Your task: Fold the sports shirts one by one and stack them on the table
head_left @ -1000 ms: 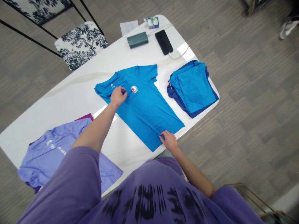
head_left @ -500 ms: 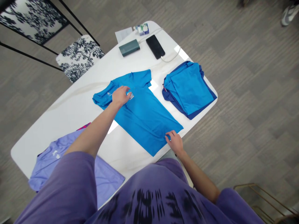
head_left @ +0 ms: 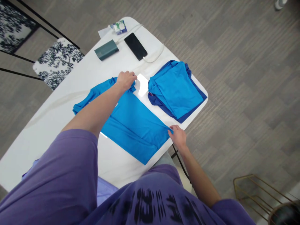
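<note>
White table [head_left: 117, 165]: blue shirt [head_left: 136, 122] runs ten o'clock to four; my left hand [head_left: 126, 79], grip unclear, meets its sleeve [head_left: 133, 88], right hand [head_left: 179, 137] pinching hem [head_left: 156, 149].

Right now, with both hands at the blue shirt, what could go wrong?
The folded pile reaches the edge of the table, so a nudge from the right hand might push it off. The spread blue shirt has creases, which might set if left unsmoothed. The cable loops close to the pile and could snag.

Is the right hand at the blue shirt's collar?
No, the right hand is at a bottom corner of the blue shirt.
</note>
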